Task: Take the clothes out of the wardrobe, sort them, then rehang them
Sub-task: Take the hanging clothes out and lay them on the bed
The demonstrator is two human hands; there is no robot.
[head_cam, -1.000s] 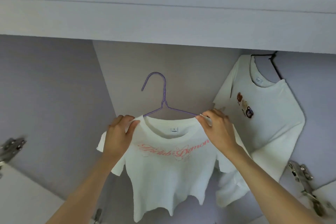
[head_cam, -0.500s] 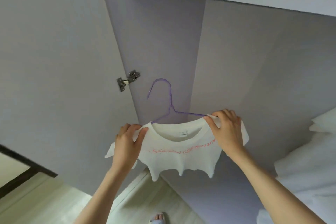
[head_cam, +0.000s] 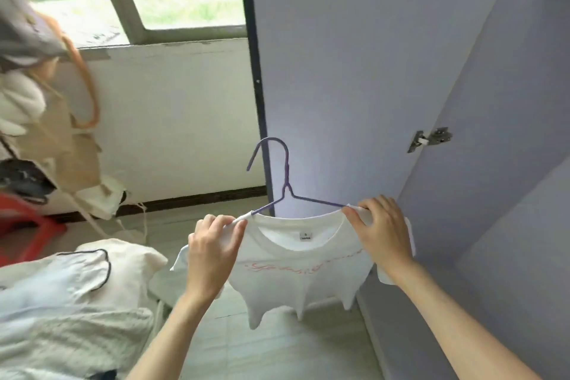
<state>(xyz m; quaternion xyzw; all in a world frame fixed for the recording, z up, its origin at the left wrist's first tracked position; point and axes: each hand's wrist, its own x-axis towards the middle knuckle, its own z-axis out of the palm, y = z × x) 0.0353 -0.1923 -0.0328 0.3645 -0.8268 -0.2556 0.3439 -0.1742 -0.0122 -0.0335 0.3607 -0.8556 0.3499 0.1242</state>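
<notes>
Both hands, left hand (head_cam: 212, 253) and right hand (head_cam: 382, 234), pinch the white shirt (head_cam: 302, 274) at its shoulders. It hangs between them on the purple hanger (head_cam: 285, 188). A loose pinch could let it slide off to the floor.

On the white cotton T-shirt (head_cam: 303, 265) I hold, the small white neck label (head_cam: 305, 236) reads "S"; its lower line is illegible. The pink cursive chest print (head_cam: 303, 266) cannot be read.
</notes>
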